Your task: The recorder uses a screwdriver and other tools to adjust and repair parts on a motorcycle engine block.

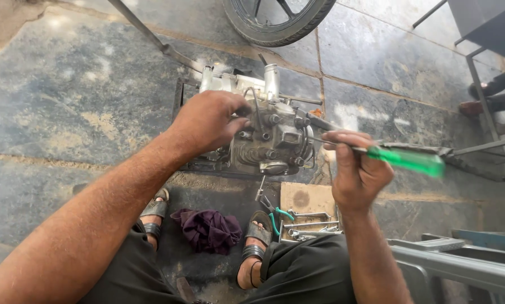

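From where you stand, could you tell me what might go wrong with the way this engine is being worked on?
The green-handled screwdriver is pinched loosely in the right hand; its tip could slip off the grey metal engine toward the left hand steadying it. Loose steel spanners lie by the sandalled feet, easy to tread on.

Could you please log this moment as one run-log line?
left hand: gripping engine | right hand: holding green-handled screwdriver, tip toward engine | floor: purple rag, spanners
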